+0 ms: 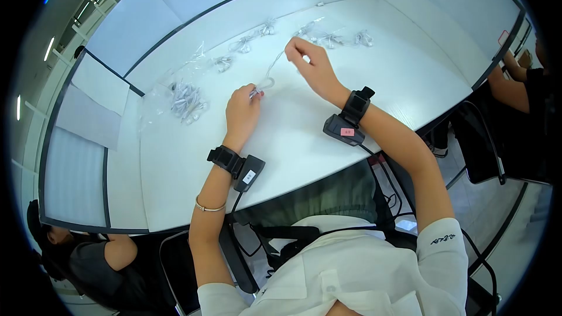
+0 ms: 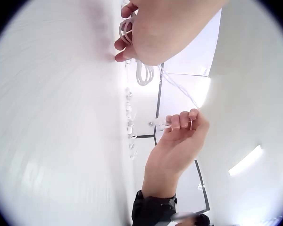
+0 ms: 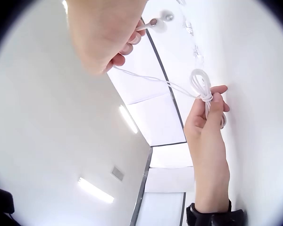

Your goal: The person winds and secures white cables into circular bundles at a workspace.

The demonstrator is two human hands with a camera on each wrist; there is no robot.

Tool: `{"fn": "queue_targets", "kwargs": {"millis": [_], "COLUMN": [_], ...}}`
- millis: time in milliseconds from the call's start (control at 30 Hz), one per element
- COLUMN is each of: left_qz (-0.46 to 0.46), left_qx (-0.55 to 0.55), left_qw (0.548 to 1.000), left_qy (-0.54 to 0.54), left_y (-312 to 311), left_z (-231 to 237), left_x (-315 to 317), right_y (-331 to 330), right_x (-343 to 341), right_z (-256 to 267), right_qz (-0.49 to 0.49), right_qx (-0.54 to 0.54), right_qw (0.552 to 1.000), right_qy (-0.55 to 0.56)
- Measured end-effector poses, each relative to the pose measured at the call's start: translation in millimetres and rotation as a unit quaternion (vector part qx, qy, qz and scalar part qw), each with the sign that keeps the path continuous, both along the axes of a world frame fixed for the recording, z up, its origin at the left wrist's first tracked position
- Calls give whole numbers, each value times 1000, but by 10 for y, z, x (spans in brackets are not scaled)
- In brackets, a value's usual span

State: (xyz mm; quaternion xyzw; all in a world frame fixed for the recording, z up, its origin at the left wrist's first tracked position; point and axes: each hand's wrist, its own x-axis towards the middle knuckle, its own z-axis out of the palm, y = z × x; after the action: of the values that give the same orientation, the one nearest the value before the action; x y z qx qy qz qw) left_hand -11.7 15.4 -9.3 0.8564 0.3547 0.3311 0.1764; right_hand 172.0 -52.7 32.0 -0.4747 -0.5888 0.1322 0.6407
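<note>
A coiled white earphone cable (image 3: 200, 82) is pinched between the thumb and fingers of my left hand (image 1: 243, 111), its loops sticking out above and below the grip. From that bundle a thin pair of strands (image 2: 179, 87) runs to my right hand (image 1: 316, 70), raised to the right with its fingers curled round the cable. Out of the right hand's fingers stick the white earbuds (image 3: 159, 23). In the left wrist view my right hand (image 2: 174, 146) shows its palm side, and the left hand (image 2: 155, 33) covers part of the coil.
A pile of white cables (image 1: 187, 102) in clear plastic lies at the left of the white table (image 1: 293, 152). Several bagged earphones (image 1: 331, 40) lie in a row toward the back panel (image 1: 234, 14). Other people sit beyond the panels on both sides.
</note>
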Motion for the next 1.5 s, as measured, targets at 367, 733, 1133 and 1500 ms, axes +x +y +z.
{"fn": "queue_targets", "kwargs": {"millis": [367, 733, 1133, 1500], "left_qz": [-74, -42, 42, -129], "left_qx": [-124, 146, -68, -65], "left_qw": [969, 987, 996, 989], "left_qy": [-202, 51, 43, 9], "left_y": [-103, -34, -153, -134], "left_z": [121, 72, 258, 148], "left_x": [97, 11, 29, 52], "right_y": [175, 162, 260, 291], "right_x": [408, 540, 843, 1138], "right_z": [-73, -14, -113, -171], "right_qz": [-126, -166, -234, -289], "right_qx": [15, 27, 32, 56], "right_qw": [990, 981, 968, 948], "right_qy": [65, 92, 92, 119]}}
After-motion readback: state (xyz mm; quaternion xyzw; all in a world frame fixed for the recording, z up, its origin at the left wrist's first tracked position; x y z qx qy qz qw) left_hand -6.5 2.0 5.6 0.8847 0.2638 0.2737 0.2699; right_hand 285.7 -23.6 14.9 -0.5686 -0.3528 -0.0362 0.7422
